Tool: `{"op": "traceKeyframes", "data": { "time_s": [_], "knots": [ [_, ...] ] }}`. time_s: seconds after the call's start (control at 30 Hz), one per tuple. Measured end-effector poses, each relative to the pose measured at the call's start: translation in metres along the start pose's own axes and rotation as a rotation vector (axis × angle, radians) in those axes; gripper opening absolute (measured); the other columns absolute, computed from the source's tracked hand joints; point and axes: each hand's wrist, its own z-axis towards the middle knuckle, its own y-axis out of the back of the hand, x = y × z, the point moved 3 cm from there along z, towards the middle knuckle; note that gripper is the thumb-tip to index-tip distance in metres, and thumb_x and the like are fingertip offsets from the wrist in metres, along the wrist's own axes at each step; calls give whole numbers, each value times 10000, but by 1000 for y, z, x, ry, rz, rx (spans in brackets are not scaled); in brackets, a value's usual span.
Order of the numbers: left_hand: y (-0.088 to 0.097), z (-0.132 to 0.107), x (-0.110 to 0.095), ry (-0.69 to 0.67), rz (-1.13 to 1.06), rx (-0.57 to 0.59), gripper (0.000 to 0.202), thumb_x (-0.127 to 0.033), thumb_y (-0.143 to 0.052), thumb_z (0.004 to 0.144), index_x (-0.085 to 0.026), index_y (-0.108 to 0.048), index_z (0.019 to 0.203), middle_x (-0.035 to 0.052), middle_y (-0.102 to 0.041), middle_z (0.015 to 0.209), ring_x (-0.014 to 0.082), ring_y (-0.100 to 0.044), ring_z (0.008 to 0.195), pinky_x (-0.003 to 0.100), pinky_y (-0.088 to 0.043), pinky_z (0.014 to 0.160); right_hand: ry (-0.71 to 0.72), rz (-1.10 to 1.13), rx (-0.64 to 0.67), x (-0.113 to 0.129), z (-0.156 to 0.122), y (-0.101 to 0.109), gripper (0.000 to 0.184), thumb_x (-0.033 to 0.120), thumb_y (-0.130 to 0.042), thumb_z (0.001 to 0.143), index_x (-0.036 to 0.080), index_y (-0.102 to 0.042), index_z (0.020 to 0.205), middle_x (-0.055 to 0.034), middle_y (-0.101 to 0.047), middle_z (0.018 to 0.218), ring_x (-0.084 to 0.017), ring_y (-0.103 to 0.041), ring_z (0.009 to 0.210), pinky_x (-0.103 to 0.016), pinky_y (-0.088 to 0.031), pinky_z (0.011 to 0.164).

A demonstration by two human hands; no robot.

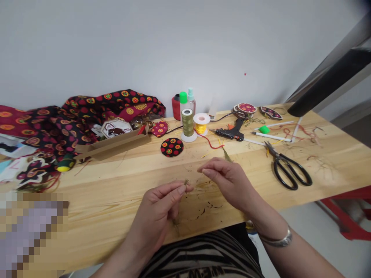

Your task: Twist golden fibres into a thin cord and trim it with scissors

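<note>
My left hand (pixel 162 204) is closed over the front of the wooden table (pixel 107 197), thumb and forefinger pinching olive-green thread (pixel 186 182). Strands of it hang below the palm. A short way to the right and slightly higher, my right hand (pixel 228 179) is also pinched; whatever lies between its fingertips is too fine to make out. Just behind it lies an olive tassel (pixel 227 155) beside a red cord (pixel 213 144). Beyond the hands stand an olive thread spool (pixel 188 125) and a spool of yellow cord (pixel 200 127).
Black-handled scissors (pixel 290 168) lie at the right, a black glue gun (pixel 232 133) behind my right hand. A round patterned fabric piece (pixel 172 147), a cardboard box (pixel 116 146) and bunched patterned cloth (pixel 87 112) lie to the left. Dark scraps (pixel 210 206) dot the tabletop.
</note>
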Motion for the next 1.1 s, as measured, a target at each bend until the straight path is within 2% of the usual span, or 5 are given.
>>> {"op": "traceKeyframes", "data": {
  "time_s": [0.1,0.4,0.8,0.97,1.1],
  "knots": [
    [-1,0,1,-9,-8,27,154,-276,-750,633,-161,-769,732,-63,-403,421,46,-258,414,183,-193,390,-151,209,92,-2,-4,-8,110,209,-603,789,176,-708,798,-11,-675,742,-136,-602,714,-278,-470,688],
    [-2,0,0,-63,70,32,134,-278,-737,638,-168,-774,705,-30,-478,450,57,-256,424,199,-176,391,-303,490,149,1,-2,-23,102,265,-690,701,165,-676,688,-5,-684,661,-132,-604,654,-282,-477,668],
    [-2,2,4,9,-44,43,149,-295,-730,670,-150,-751,695,-76,-336,407,47,-222,410,191,-168,393,-49,421,68,5,-6,-21,26,210,-732,682,196,-716,666,10,-567,651,-122,-514,655,-269,-415,612],
    [-6,0,0,-13,23,57,153,-289,-706,682,-143,-750,695,15,-597,552,34,-275,392,195,-188,382,-70,365,-26,3,-4,-22,33,210,-737,678,208,-722,649,11,-560,617,-120,-507,619,-271,-410,588],
    [-6,0,0,-9,51,73,176,-303,-693,692,-137,-739,653,25,-622,581,29,-287,389,198,-187,389,-62,345,-41,0,-3,-21,32,226,-739,675,209,-722,655,9,-568,619,-119,-509,615,-266,-407,578]
  ]
}}
